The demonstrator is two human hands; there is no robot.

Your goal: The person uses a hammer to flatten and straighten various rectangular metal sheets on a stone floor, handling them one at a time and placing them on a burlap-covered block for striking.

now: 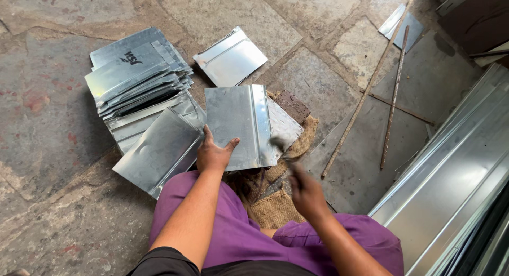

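My left hand [213,154] grips the near edge of a folded metal sheet [238,125], thumb on top, holding it flat over a burlap sack [289,199]. My right hand [305,194] is closed around the handle of a blurred tool [279,147], likely a hammer, whose head hovers near the sheet's right folded edge. Another metal sheet [283,125] lies under the held one. I sit on the ground in purple trousers [238,233].
A stack of several folded metal sheets [135,69] lies at left, with one loose sheet [159,149] beside my knee and another [230,58] farther out. Two long rods [395,96] lie on a large flat sheet [424,96] at right. Long metal channels [461,186] run along the right edge.
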